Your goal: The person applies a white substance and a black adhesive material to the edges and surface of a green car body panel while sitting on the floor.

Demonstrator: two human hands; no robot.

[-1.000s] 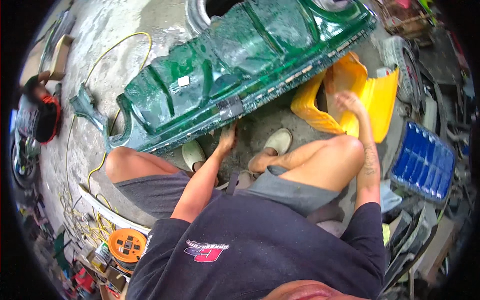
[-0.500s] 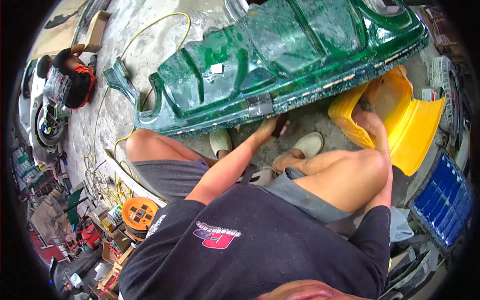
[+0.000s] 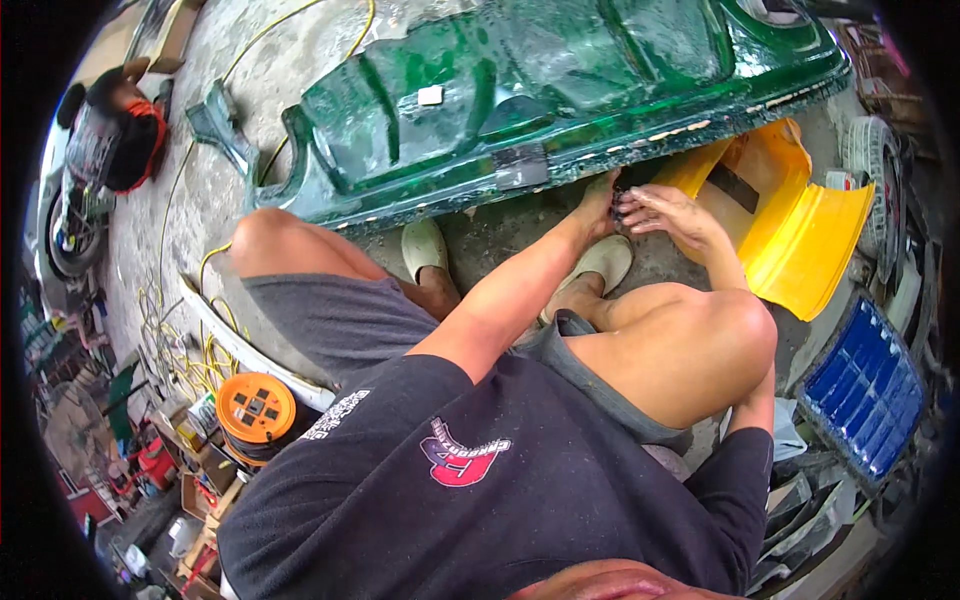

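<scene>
Small dark piece (image 3: 619,212) just off the near edge of the green panel (image 3: 420,130), probably kept there so both hands reach it: my left hand (image 3: 597,198) curled round it, right hand (image 3: 676,214) loosely open, fingertips at it. Yellow part (image 3: 800,255) near the panel's right half. Printed logo (image 3: 464,455) on my shirt (image 3: 590,500), nearside of panel.

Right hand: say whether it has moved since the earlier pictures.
Yes, leftward: judged against the yellow curved panel, the right hand has come out of its hollow toward the left hand.
</scene>
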